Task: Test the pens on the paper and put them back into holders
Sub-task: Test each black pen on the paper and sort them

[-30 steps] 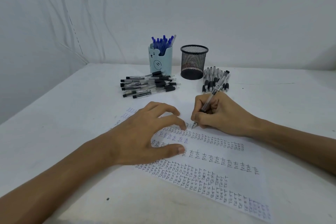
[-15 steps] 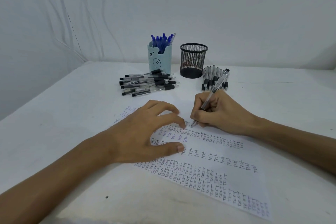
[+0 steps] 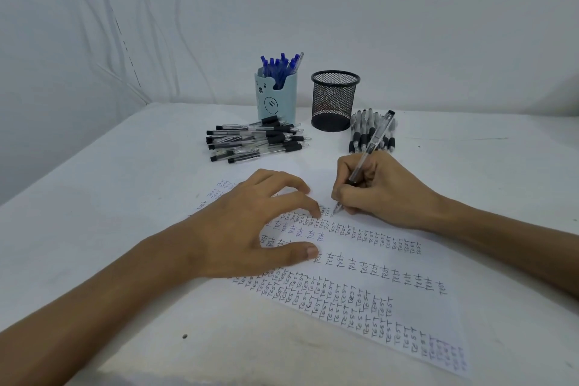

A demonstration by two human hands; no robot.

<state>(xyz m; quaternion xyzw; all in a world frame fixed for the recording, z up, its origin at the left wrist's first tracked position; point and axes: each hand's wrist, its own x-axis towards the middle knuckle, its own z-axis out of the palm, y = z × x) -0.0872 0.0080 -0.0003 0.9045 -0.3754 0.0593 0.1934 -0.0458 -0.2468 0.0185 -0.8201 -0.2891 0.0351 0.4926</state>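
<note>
Nearest edge: white worktop, one small dark speck on it near the left forearm.

Paper lies flat on the worktop, running diagonally from far left to near right. It is covered in rows of the handwritten word "test", mostly in dark ink, with some blue or purple words under the left hand and at the near right corner.

Left hand rests on the paper's left part. Its fingers are spread and arched, fingertips and thumb pressing the sheet down; it holds nothing.

Right hand sits just beyond on the sheet's far edge, fingers curled round a clear-barrelled pen in a writing grip. The pen's tip is down at the paper, just beside the left index fingertip, and its black end tilts up and away.

Further back, left of centre: loose black pens in a heap on the worktop, lying roughly crosswise.

Right of centre, behind the right hand: a second batch of pens, laid side by side and pointing away.

Behind the heap stands a pale blue bear holder, upright, packed with blue pens. Just beside it on the right is a black mesh holder, also upright.

Farthest off is a plain pale wall.
</note>
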